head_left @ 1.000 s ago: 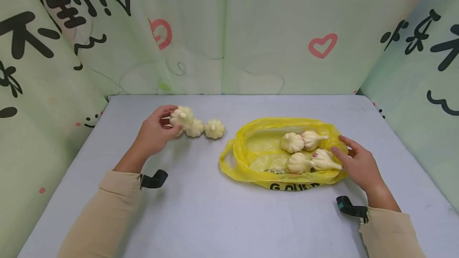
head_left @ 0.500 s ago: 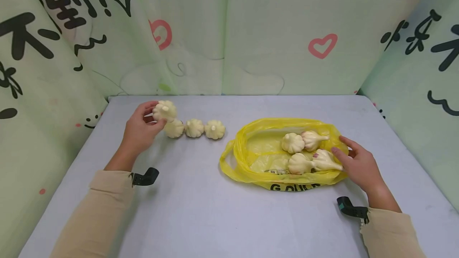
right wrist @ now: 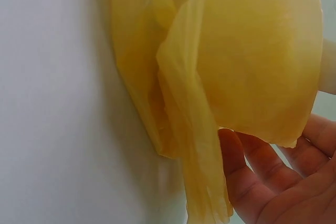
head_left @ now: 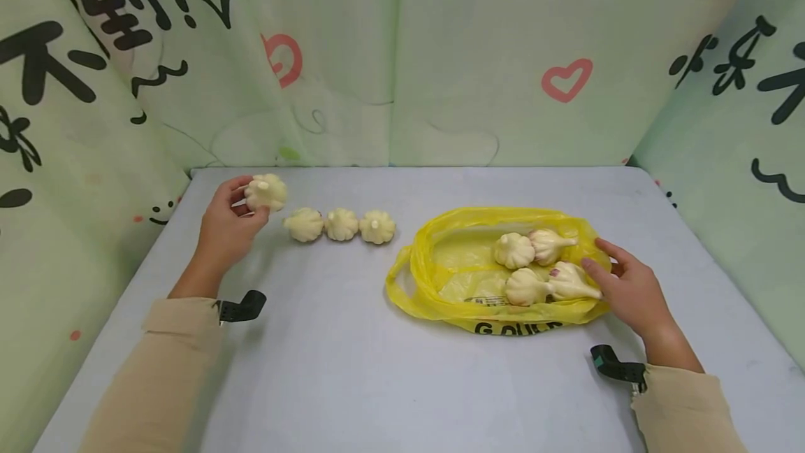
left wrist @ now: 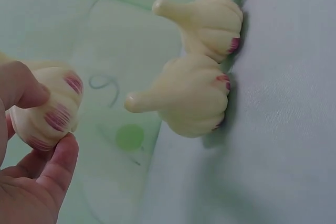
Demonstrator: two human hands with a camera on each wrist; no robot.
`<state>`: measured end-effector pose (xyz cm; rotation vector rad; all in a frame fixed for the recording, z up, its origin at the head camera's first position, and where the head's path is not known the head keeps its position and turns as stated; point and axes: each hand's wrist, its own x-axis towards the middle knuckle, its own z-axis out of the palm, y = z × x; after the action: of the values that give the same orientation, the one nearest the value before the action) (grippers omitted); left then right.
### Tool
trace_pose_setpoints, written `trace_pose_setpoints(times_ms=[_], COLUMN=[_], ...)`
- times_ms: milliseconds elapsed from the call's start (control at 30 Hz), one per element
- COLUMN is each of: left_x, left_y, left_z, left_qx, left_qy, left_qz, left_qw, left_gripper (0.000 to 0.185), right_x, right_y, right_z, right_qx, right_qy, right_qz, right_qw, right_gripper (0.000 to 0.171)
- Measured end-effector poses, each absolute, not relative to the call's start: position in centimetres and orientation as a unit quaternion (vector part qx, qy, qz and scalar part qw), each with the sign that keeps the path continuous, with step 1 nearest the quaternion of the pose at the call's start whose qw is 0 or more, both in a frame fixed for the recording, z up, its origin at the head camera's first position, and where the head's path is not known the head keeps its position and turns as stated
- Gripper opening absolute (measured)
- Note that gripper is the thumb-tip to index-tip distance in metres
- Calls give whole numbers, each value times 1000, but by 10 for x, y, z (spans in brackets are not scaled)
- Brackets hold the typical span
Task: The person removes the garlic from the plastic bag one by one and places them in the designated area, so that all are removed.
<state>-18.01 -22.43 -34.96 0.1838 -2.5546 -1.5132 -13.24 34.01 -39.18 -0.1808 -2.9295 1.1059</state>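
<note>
My left hand (head_left: pixel 226 228) pinches a garlic bulb (head_left: pixel 267 192) by its sides, raised off the table at the far left, its stem toward the head camera. Purple streaks mark this held bulb (left wrist: pixel 58 111) in the left wrist view. To its right, three garlic bulbs (head_left: pixel 342 224) sit in a touching row, stems up. At the right lies a yellow plastic bag (head_left: pixel 459 247), mouth open, with several garlic bulbs (head_left: pixel 514 251) inside. My right hand (head_left: pixel 632 292) holds the bag's right rim, thumb over the edge. Yellow film (right wrist: pixel 252 66) fills much of the right wrist view.
A white table (head_left: pixel 390 383) carries everything. Pale green printed curtains (head_left: pixel 465 54) stand behind it and along both sides. The bag's loop handle (head_left: pixel 397 278) reaches left toward the row. A black camera mount sits on each wrist.
My left hand has moved left with the held garlic bulb, from over the row to beyond its left end, uncovering the leftmost bulb. The right hand and bag have stayed put.
</note>
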Motion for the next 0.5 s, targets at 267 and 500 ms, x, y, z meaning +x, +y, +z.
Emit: trace_pose_setpoints(times_ms=[267, 500], left_x=[-181, -181], left_y=[-231, -242], left_z=[-355, -365], left_qx=[85, 84], left_qy=[-854, -856], left_qz=[-507, -507], left_qw=[74, 58], left_gripper=[64, 65], right_x=[-132, -132], right_y=[340, 340], right_z=[-392, -392], right_qx=[-56, -56], right_qy=[-933, -934], right_qz=[356, 354], right_qw=[0, 6], right_gripper=[71, 71])
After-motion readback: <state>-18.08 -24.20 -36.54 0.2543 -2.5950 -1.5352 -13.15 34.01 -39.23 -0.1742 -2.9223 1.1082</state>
